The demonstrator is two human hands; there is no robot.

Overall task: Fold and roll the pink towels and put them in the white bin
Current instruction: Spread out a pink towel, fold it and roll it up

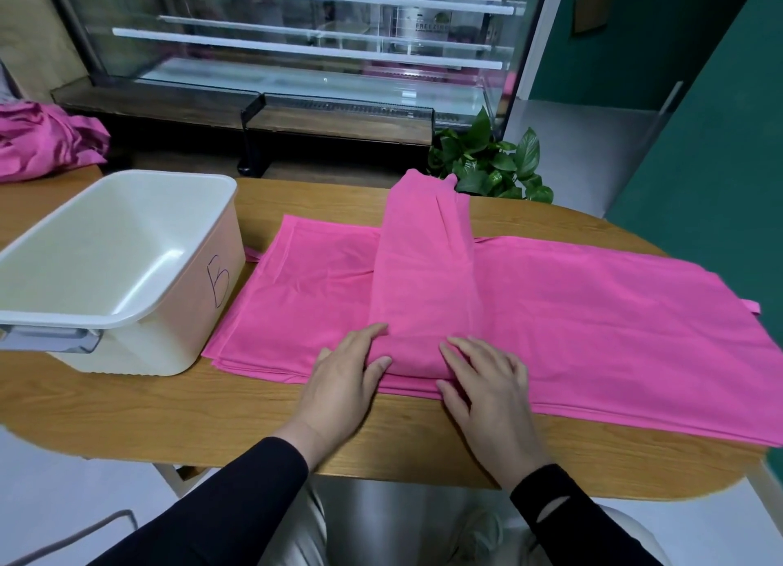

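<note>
Wooden table [127,404]: one white bin [127,243], two flat-fingered hands (left hand [339,379], right hand [487,383]) on folded towel [419,269].

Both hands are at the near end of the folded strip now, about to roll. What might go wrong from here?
1. The folded strip lies across a spread towel; the left hand and right hand might catch that lower layer and roll both together.
2. The strip's far end looks bunched near the table edge, so the roll may go crooked.
3. A loose roll could unroll in the white bin.

Even, soft indoor light; edges bowed (wide lens); background blurred.
</note>
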